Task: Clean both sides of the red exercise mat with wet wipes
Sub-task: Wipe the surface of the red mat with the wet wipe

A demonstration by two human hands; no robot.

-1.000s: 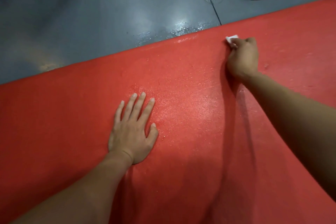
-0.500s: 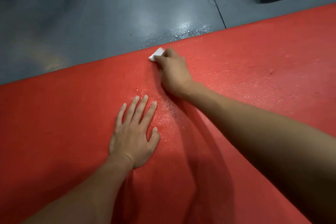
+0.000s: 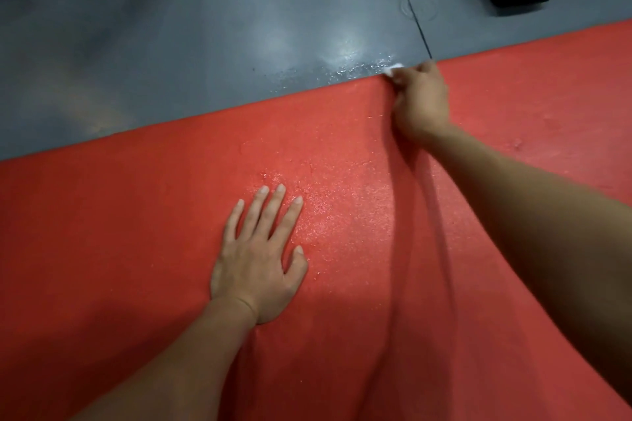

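Wiping along the far edge of the mat.

The right hand (image 3: 422, 101), curled around a white wipe (image 3: 393, 70), is now back toward the right at the mat's far edge; half a second ago it was further left, so the strokes go side to side there. The left hand (image 3: 260, 256) stays flat, fingers spread, pressing the mat (image 3: 136, 232), which lies on the grey floor (image 3: 205, 44). Wet shine shows between the hands; this side seems partly done. No writing can be read.
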